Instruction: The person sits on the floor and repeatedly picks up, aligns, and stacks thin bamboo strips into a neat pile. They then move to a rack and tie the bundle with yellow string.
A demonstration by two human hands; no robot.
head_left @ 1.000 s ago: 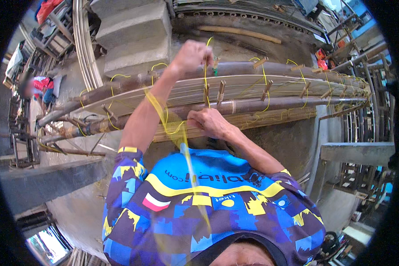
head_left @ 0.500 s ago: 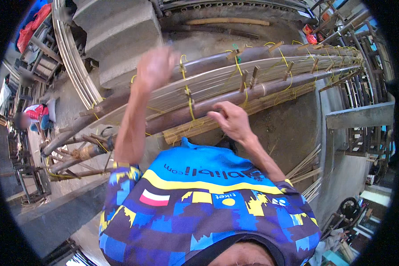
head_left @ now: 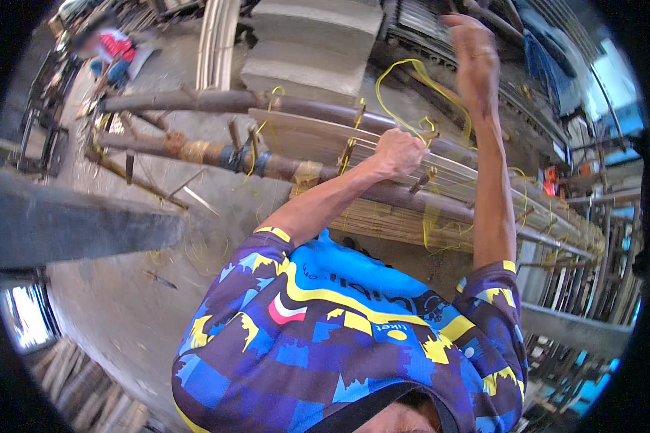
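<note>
Two long brown bamboo poles run across in front of me, with thin pale strips lying lengthwise between them. My left hand is closed at the strips, beside a short wooden peg, gripping a yellow cord that comes out by its fingers. From there the yellow cord rises in a loose loop and drops behind my right forearm. High at the far right, my right hand is raised over the far pole. Its fingers are slightly blurred, and whether they hold the cord cannot be made out.
More pegs and yellow ties stand along the poles. A slatted bamboo panel lies below the near pole. Concrete steps rise beyond. A person in red crouches at far left. A dark beam juts in at left.
My left hand has come down from the air onto the strips and closed. My right hand has swung up and away beyond the far pole. A yellow loop now stands up. The view has turned.
</note>
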